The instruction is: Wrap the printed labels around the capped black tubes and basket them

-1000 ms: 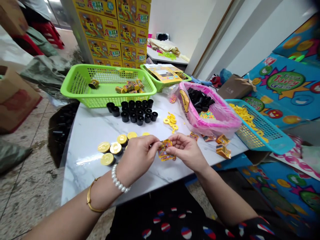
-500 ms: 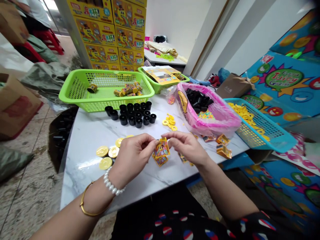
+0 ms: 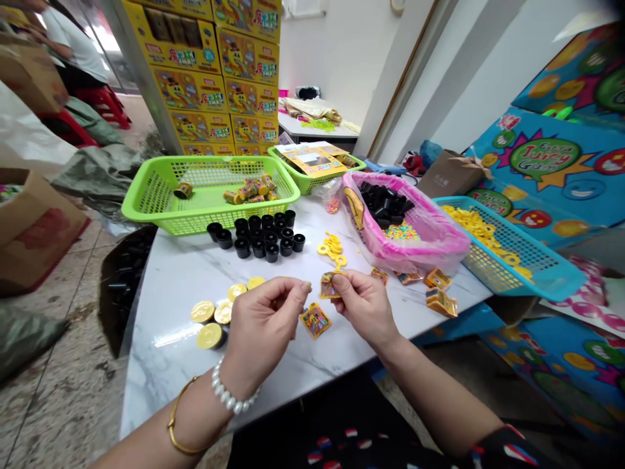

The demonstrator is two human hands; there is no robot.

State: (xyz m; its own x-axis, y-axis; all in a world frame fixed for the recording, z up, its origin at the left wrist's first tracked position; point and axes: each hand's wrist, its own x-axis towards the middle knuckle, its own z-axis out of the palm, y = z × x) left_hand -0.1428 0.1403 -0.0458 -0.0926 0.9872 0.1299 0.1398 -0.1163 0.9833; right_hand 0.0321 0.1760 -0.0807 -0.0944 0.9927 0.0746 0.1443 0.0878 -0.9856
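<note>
Now the right hand (image 3: 366,309) pinches one small orange label (image 3: 327,286) in its fingertips. The left hand (image 3: 266,319) has curled fingers; I can't tell if they hold anything. Another label (image 3: 315,320) lies between both hands' fingers, on the table (image 3: 336,352).

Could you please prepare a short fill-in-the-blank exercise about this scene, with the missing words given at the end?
1. The right hand pinches a printed label between its fingers and its ____.
2. The left hand has, at its wrist, a bracelet of round beads coloured ____.
3. The rings heaped inside the blue basket are coloured ____.
4. The group of black cups stands in front of a basket coloured ____.

Missing words: thumb; white; yellow; green.
</note>
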